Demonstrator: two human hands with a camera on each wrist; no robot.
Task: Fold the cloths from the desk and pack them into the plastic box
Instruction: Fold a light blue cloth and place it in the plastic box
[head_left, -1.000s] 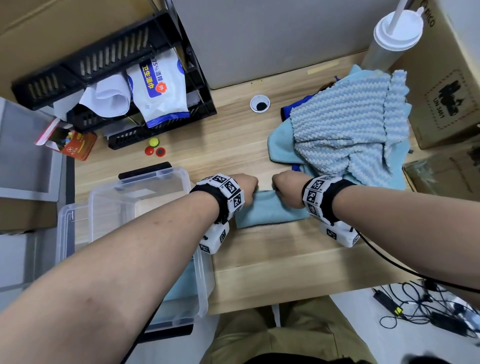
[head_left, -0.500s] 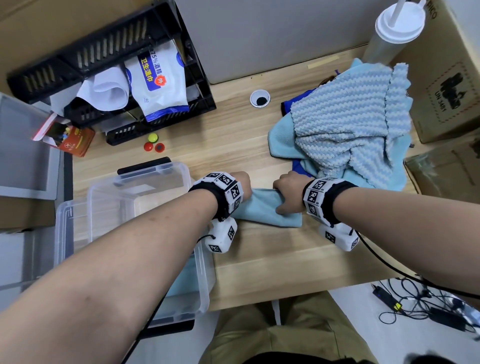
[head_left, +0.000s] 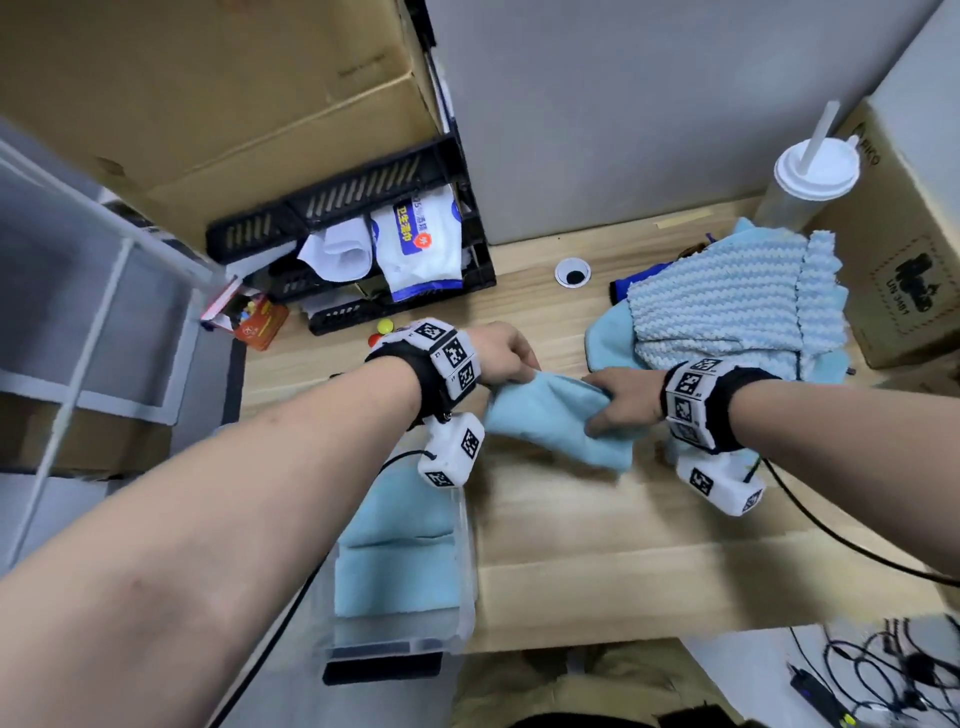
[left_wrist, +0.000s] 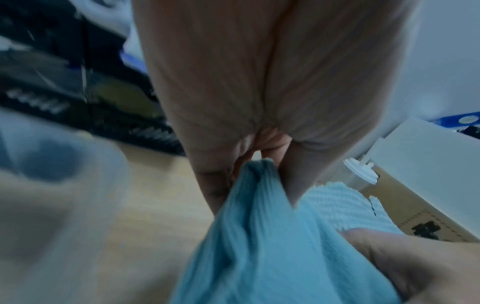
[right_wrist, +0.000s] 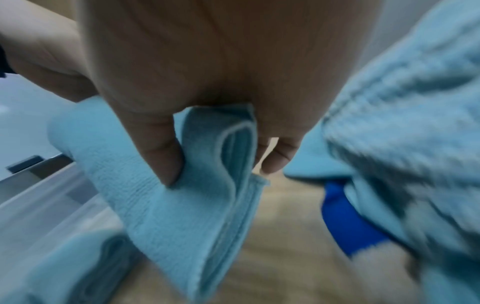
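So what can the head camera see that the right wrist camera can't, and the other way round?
Only the head view shows the black crate, the lidded cup and the plastic box with folded cloths inside. Only the right wrist view shows the layered hemmed edges of the folded cloth under the thumb. Both show the right hand gripping that light blue cloth, with the unfolded pile beside it.

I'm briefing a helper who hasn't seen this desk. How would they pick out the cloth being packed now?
On the wooden desk, right of the plastic box, both hands grip one folded, smooth light-blue cloth. The cloths piled behind lie loose, unheld, the top one ribbed.
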